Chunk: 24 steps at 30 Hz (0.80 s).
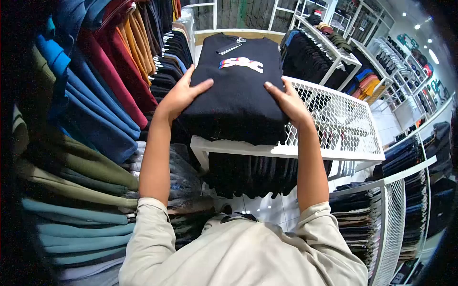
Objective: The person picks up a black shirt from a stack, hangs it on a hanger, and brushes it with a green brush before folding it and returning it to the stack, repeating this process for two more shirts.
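White mesh table (350, 155), folded black shirts (234, 97) clasped between left grip (183, 95) and right grip (292, 102), hanging clothes (98, 112) around

Black top (234, 97), upper centre: soft, matt knit-like cloth with a smooth-looking print (242, 63). Table (281, 150), right of centre: smooth, white-coated metal, open mesh above. Hanging garments (98, 107), upper left: matt cloth. Floor (267, 205), lower centre: glossy tile. Worn shirt (267, 255), bottom: matt, creased woven cloth.
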Motion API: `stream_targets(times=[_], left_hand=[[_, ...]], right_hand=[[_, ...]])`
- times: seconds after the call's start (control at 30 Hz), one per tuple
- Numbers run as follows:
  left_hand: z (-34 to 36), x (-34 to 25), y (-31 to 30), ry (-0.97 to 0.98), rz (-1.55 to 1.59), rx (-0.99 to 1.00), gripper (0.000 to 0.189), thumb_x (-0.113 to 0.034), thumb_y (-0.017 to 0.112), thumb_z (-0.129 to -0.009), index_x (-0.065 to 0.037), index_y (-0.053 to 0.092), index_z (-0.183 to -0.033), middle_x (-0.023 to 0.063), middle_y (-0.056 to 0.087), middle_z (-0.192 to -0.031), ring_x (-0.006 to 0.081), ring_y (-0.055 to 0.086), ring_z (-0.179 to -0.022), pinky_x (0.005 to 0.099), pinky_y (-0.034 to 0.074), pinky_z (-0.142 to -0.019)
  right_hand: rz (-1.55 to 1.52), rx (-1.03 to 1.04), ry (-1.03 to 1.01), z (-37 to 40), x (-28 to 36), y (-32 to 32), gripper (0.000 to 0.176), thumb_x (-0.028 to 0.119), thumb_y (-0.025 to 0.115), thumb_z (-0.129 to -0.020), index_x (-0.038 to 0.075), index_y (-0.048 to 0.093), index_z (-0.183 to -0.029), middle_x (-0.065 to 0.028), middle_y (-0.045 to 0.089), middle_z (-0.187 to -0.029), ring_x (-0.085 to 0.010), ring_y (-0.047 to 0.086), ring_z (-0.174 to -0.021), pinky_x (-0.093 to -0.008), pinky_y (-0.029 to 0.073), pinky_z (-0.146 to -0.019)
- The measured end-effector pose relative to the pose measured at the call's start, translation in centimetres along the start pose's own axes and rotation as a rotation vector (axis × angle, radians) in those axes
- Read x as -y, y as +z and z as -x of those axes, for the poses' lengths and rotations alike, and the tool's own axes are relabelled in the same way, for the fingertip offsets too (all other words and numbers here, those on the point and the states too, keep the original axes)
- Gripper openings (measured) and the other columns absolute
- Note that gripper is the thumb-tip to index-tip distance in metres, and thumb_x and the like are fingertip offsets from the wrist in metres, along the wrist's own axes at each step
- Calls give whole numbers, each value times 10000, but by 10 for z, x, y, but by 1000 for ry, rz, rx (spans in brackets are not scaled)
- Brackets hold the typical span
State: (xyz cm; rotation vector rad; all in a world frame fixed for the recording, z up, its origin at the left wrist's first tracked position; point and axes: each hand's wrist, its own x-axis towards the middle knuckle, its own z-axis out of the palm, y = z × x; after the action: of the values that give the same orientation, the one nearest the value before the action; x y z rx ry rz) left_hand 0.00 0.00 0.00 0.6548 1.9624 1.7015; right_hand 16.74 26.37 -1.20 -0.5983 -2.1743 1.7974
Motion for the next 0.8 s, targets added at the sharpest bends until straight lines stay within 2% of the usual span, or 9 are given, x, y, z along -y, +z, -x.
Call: stream_targets(times=[0.1, 0.23, 0.3, 0.4, 0.47, 0.5, 0.57, 0.7, 0.8], left_hand=[[-15, 20, -34, 187, -147, 37, 854, -124, 747, -932, 27, 216, -1584, 190, 520, -1437, 226, 568, -1247, 333, 452, -1065], [-15, -40, -9, -57, 1, 120, 1021, -385, 792, -890, 42, 182, -1588, 266, 454, -1487, 264, 533, -1307, 332, 449, -1057], [-82, -12, -13, -58, -36, -7, 1050, -504, 752, -885, 60, 203, -1579, 290, 396, -1531, 290, 503, -1345, 346, 446, -1059], [-131, -29, -5, -21, -51, 17, 991, -391, 793, -877, 85, 251, -1556, 277, 438, -1507, 292, 511, -1333, 349, 439, -1068], [-195, 11, -16, 254, -163, -129, 935, -252, 832, -851, 106, 297, -1529, 263, 487, -1470, 280, 524, -1312, 347, 430, -1080], [-183, -10, -11, 357, -98, -160, 907, -160, 848, -826, 113, 323, -1513, 251, 531, -1425, 265, 550, -1270, 340, 438, -1070], [-191, -11, -14, 475, -104, -184, 887, -177, 840, -837, 122, 334, -1503, 245, 544, -1409, 258, 588, -1213, 338, 460, -1044], [-133, -33, -4, -52, -174, 12, 824, -318, 747, -920, 98, 343, -1505, 258, 493, -1466, 272, 563, -1280, 351, 465, -1053], [-75, -22, -8, 107, -253, -89, 869, -446, 666, -964, 68, 282, -1549, 269, 417, -1533, 274, 536, -1316, 364, 459, -1057]], right_hand=[[84, -67, -57, 3, -11, 20, 1051, 526, 745, -880, -116, 235, -1538, -349, 426, -1487, -377, 465, -1382, -387, 362, -1156], [104, -57, -22, -14, 11, -1, 1105, 538, 777, -838, -128, 235, -1532, -351, 430, -1479, -359, 513, -1339, -396, 408, -1119], [103, -181, -16, -44, 27, 2, 1051, 505, 773, -838, -127, 276, -1516, -341, 505, -1417, -358, 568, -1278, -397, 430, -1096], [165, -296, 90, -128, 12, -3, 960, 453, 766, -850, -91, 325, -1506, -323, 544, -1391, -371, 577, -1280, -405, 433, -1097], [285, -344, -184, -153, 7, -5, 867, 397, 763, -857, -50, 373, -1488, -309, 556, -1391, -384, 571, -1292, -408, 434, -1097], [311, -444, -259, -140, 25, -3, 806, 358, 766, -857, -29, 400, -1462, -306, 557, -1394, -388, 565, -1300, -409, 432, -1099], [345, -547, -315, -128, 39, -3, 801, 363, 764, -859, -26, 397, -1455, -311, 569, -1374, -398, 570, -1290, -406, 434, -1097], [351, -282, 90, -141, -4, -10, 927, 495, 731, -875, -52, 315, -1498, -320, 526, -1420, -407, 530, -1333, -405, 414, -1116], [227, -225, 6, -61, 8, -5, 1037, 585, 690, -880, -88, 244, -1531, -331, 473, -1464, -402, 489, -1370, -404, 380, -1140]])
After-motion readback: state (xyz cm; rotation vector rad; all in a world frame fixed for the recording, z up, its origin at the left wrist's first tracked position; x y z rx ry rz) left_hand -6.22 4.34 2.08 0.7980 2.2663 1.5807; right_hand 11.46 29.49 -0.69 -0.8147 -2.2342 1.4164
